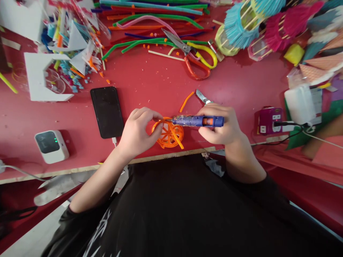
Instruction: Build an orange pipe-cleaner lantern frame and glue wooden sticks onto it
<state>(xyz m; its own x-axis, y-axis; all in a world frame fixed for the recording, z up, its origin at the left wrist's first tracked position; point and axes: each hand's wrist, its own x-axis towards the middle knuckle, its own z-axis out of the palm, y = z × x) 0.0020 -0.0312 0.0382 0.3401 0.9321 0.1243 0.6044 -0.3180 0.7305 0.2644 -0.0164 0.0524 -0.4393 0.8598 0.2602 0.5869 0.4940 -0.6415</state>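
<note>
My right hand (223,126) is wrapped round a blue glue gun (189,120), its nozzle pointing left. The nozzle end is over the upper rim of a round orange piece (167,137) with spokes like a wheel. My left hand (142,132) pinches this piece at its upper left rim between thumb and fingers. A loose-ended orange strip (177,137) slants across the piece toward lower right. Just beyond the right hand lie a craft knife (202,96) and a short orange strip (187,101).
Scissors (187,50) lie open near several fuzzy coloured stems (158,21). A black phone (107,111), plugged into a cable, and a white device (51,146) are on the left. Foam scraps (36,76) pile at upper left. A purple power socket (270,121) and paper umbrellas (238,25) stand right.
</note>
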